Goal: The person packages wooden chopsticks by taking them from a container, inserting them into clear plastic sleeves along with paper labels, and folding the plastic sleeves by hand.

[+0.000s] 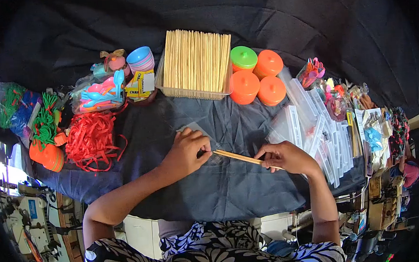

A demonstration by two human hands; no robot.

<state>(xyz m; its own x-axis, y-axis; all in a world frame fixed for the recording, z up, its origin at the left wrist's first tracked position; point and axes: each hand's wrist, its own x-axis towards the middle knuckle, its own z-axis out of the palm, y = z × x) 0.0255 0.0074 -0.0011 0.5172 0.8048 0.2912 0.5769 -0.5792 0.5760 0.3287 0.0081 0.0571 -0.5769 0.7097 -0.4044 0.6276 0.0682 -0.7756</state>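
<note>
A pair of light wooden chopsticks (240, 157) slants across the dark cloth, pinched near its right end between the thumb and fingers of my right hand (287, 158). At the other end of the sticks is my left hand (186, 150), its fingers curled together around a thin, clear plastic sleeve (195, 132) that lies partly beneath them. The sticks' left tips are beside the left fingertips, at the sleeve. Behind my hands, a clear plastic box (193, 94) holds many upright wooden chopsticks (196, 59).
Orange lidded tubs (243, 87) and one green-lidded tub (244, 58) are right of the box. Clear plastic cases (309, 120) lie at the right. Red ribbon (92, 140), colourful spoons (102, 93), stacked bowls (141, 58) and green cord (45, 119) are at the left.
</note>
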